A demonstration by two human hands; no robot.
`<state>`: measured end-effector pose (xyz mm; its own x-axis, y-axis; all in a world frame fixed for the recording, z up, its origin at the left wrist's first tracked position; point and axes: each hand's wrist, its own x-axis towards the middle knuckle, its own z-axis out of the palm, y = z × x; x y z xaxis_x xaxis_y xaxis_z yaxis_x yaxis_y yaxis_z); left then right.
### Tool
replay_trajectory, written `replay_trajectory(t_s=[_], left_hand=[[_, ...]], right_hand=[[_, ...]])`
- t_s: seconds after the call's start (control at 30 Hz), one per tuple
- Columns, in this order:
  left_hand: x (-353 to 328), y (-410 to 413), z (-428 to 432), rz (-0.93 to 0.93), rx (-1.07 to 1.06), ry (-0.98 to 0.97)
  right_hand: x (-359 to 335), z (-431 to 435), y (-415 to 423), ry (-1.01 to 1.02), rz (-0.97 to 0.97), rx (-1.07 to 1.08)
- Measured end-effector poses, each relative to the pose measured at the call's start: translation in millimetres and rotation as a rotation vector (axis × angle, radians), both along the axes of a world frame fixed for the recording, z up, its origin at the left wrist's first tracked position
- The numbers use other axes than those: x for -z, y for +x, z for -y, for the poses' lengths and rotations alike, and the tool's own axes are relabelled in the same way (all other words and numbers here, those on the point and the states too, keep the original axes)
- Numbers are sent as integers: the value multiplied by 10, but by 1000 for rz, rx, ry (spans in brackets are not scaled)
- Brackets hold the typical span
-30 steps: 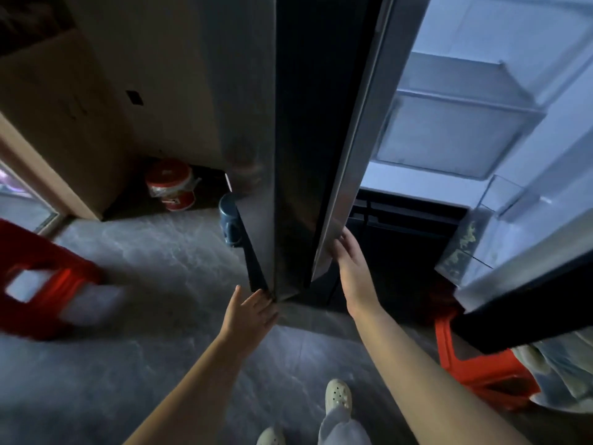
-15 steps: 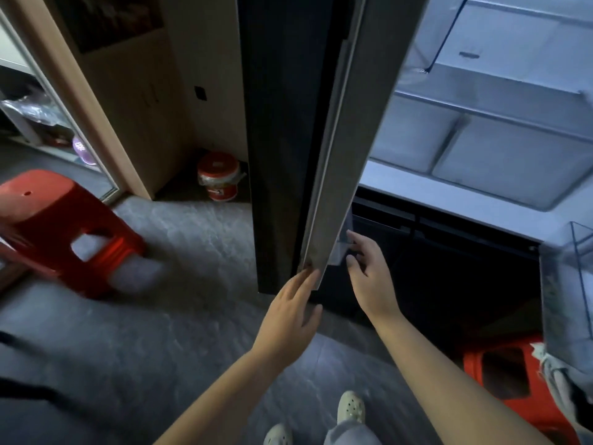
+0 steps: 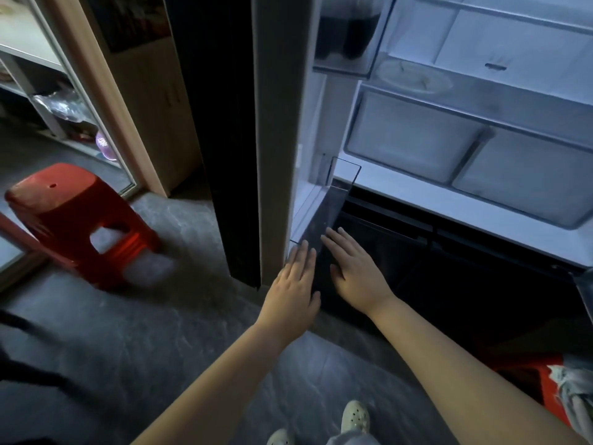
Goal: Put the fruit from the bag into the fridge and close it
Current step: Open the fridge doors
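The fridge's left door [image 3: 272, 123] stands open edge-on to me, its clear lower door bin [image 3: 333, 203] on the inner side. My left hand [image 3: 295, 281] lies flat with fingers apart at the door's bottom corner. My right hand [image 3: 356, 271] is spread open just right of it, fingertips at the clear bin. Inside the lit fridge I see two pale crisper drawers [image 3: 417, 136] and a plate [image 3: 414, 75] on the shelf above. No fruit shows. A whitish bag [image 3: 574, 396] peeks in at the lower right edge.
A red plastic stool [image 3: 80, 223] stands on the grey floor at left, near a wooden cabinet [image 3: 154, 101] and a glass-fronted shelf unit [image 3: 64, 104]. Another red stool [image 3: 526, 377] sits at lower right under the bag. Dark bottles [image 3: 346, 30] fill the upper door bin. My shoes [image 3: 353, 419] are below.
My view has swung right and nearer, showing more of the fridge's inside. Both hands slid to the inner side of the door's bottom edge, and now lie side by side with fingers spread.
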<state>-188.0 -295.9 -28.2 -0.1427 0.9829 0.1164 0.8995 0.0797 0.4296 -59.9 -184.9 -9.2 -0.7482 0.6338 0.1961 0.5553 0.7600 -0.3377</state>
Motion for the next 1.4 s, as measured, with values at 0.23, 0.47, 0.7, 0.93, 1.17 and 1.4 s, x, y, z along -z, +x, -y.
replay_trajectory(t_s=[0.23,0.47,0.7,0.93,1.17,1.4], left_hand=[[-6,-293,22,-120,-132,-26],[-55,-670,27,-219,-278,-32],[-108,-1141,18,-214,-359,-66],[-258,-1678,2,-97,-295,-79],[-304,-2065,-58,-57,-260,-115],[-219,-2076,-65,-11,-269,-104]], right_hand=[[30,-44,-289,-3,72,-132],[-34,-5,-758,65,226,-192],[-50,-19,-1274,52,248,-224],[-87,-70,-1675,46,286,-222],[-49,-88,-1952,76,332,-205],[18,-126,-1903,90,344,-217]])
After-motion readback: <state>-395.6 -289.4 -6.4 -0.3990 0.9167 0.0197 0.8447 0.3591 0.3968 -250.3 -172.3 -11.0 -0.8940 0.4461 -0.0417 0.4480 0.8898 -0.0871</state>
